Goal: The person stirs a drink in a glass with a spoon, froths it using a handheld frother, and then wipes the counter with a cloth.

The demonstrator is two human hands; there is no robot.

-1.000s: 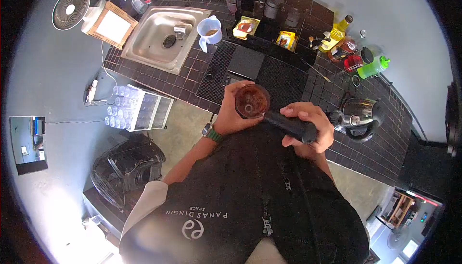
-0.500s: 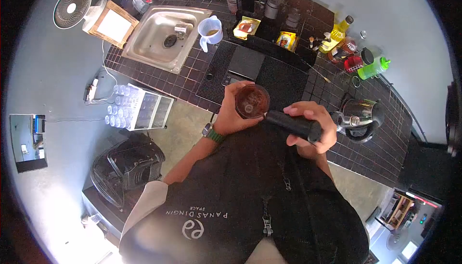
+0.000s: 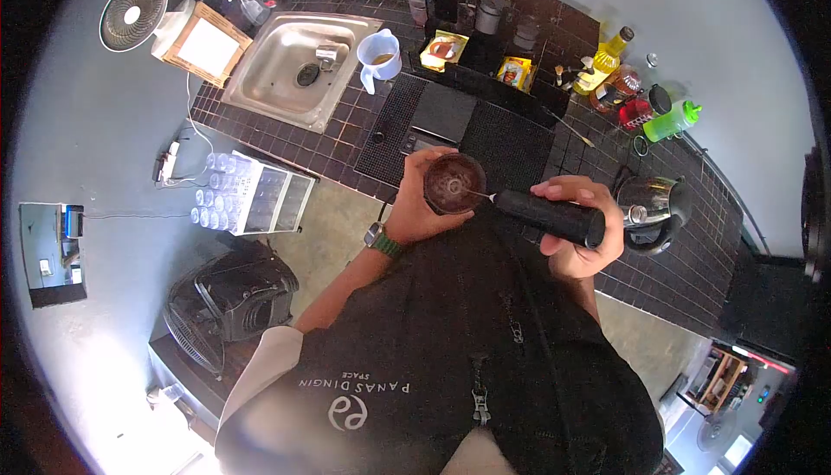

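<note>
Both hands are occupied at mid-frame: a glass cup (image 3: 454, 183) of dark drink is wrapped by the left hand (image 3: 419, 207), while a black handheld frother (image 3: 549, 216) is clasped by the right hand (image 3: 582, 234), its thin wand dipped into the cup. Glass is judged fragile and possibly slippery, so it is best gripped round the wall; the frother seems light and rigid.

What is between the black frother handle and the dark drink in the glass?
In the head view, only the thin metal shaft spans from the handle into the glass.
</note>
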